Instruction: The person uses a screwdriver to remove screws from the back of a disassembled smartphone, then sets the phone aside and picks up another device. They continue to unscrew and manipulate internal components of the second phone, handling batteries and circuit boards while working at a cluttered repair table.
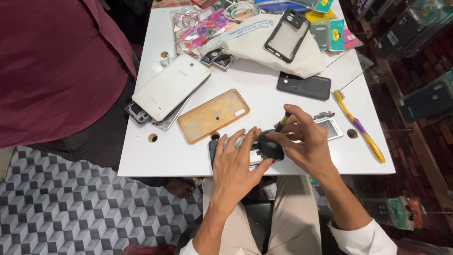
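The left hand (236,165) lies flat, grip released, on an opened phone (257,148) at the white counter (264,89) edge; the right hand (304,141), beside it, grips a screwdriver (283,122).

- The upper part of the white table (264,85) is crowded: a cloth bag (255,40) with a black-rimmed case (288,35) on it, plus packaged cases (330,33) along the top edge.
- At the upper left, a white tablet (171,86) and an amber phone case (213,115) block the way in.
- A person in a maroon shirt (56,61) closes off the left side.
- Bare tabletop shows at centre, between the amber case and the black case (304,86).
- At the right, a toothbrush (358,125) lies slanted; bare surface lies beside it towards the lower right corner.
- The lower left strip of table is open.
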